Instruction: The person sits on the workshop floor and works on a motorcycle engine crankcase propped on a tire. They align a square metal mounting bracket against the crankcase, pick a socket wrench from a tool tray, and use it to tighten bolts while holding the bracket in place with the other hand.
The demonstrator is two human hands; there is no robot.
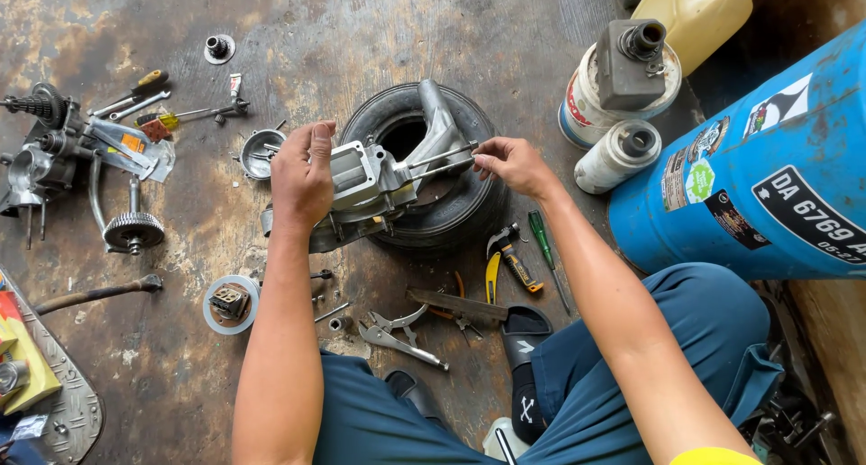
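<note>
Two hands work at mid-frame: your left hand [302, 178] clamps around the grey engine casing [365, 181], which rests on a small black tyre [469, 203] on the stained floor [361, 32]; your right hand [512, 165] pinches the tip of a long stud [439, 155] jutting from that casing; pliers [514, 262] and a green screwdriver [544, 244] lie just below the tyre; a blue drum [767, 185] lies at right.

A stained, oil-darkened concrete floor [379, 32] fills the view under even daylight. A blue drum [767, 176] lies at the right, a yellow plastic canister [699, 9] above it.
</note>
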